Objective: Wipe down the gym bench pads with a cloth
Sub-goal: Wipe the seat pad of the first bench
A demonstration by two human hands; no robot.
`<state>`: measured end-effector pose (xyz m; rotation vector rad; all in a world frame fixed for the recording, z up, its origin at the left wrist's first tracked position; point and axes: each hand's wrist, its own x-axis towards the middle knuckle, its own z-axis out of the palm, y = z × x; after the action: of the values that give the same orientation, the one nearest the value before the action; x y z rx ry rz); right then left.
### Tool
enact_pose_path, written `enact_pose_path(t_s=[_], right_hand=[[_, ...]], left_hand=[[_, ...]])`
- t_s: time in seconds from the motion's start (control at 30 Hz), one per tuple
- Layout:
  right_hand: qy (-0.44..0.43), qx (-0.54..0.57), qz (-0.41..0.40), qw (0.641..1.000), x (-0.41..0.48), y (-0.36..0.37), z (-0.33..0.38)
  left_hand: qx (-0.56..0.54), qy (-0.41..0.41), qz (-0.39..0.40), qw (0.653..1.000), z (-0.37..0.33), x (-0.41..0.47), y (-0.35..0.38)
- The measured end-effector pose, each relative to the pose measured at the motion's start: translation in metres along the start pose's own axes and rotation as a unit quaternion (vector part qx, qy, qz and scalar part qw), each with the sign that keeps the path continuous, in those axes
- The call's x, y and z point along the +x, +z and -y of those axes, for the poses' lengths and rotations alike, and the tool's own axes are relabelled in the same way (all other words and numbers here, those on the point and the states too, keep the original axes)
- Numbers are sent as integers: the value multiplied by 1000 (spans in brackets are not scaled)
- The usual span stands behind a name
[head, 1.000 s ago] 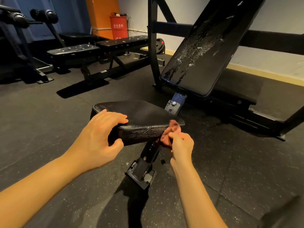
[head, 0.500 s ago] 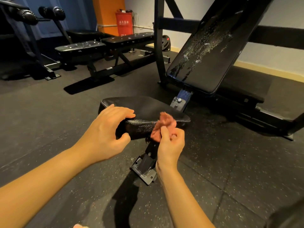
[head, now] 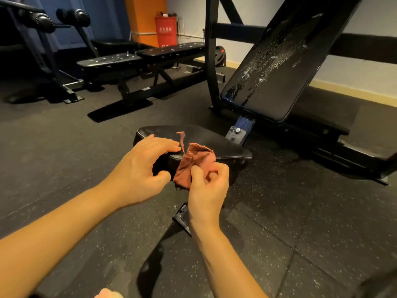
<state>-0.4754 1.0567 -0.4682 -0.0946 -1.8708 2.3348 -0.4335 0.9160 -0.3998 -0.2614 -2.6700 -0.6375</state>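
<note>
Gym gear fills the far left at ten o'clock: a black rack [head: 43, 50] with knobbly rollers on top, and beside it two flat benches [head: 111, 61] set end to end, both speckled with droplets. Behind them at eleven o'clock stand an orange pillar [head: 146, 16] and a red box [head: 166, 32] with pale lettering too small to read.

Near the centre of the view, the left hand [head: 139, 168] grips the near-left corner of the seat pad [head: 214, 145], its curled fingers lying on top and its thumb against the front face. Just to its right, the cloth [head: 193, 164], reddish and bunched up, drapes over the pad's front edge, with a loose thread standing up from it. The right hand [head: 208, 186], at about six o'clock from the cloth, pinches the cloth's lower part between thumb and forefinger; the other fingers are curled in. Below the wrist, a metal foot [head: 181, 216] of the bench shows on the speckled rubber floor [head: 300, 211].

At twelve o'clock a black post [head: 211, 61] rises, with a weight plate [head: 220, 55] just behind it. At two o'clock the back pad [head: 279, 67] leans steeply away, covered with wet spots and streaks. A small knob [head: 237, 130] sits on the frame between the two pads.
</note>
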Motion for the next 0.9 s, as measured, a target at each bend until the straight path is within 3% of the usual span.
enact_pose_path(t_s=[0.17,0.4,0.6,0.8,0.87,0.9], right_hand=[[97,20,9,995,-5,-9,-14],[-103,-61,68,990,-23,0,-2],[-46,-54,-9,997,-1,-8,-15],[-176,-102,102,974,-27,4,-2],[-162,-133,42,977,-5,-7,-9],[-112,-126,1,986,14,-16,-16]], left_hand=[[-14,-14,2,1000,-2,-2,-1],[-17,-11,5,1000,1,-1,-2],[-22,-21,11,999,0,-1,-2],[-12,-24,23,999,1,-2,-3],[-19,-21,17,999,-1,-1,-4],[-19,-22,13,999,-1,-1,-4]])
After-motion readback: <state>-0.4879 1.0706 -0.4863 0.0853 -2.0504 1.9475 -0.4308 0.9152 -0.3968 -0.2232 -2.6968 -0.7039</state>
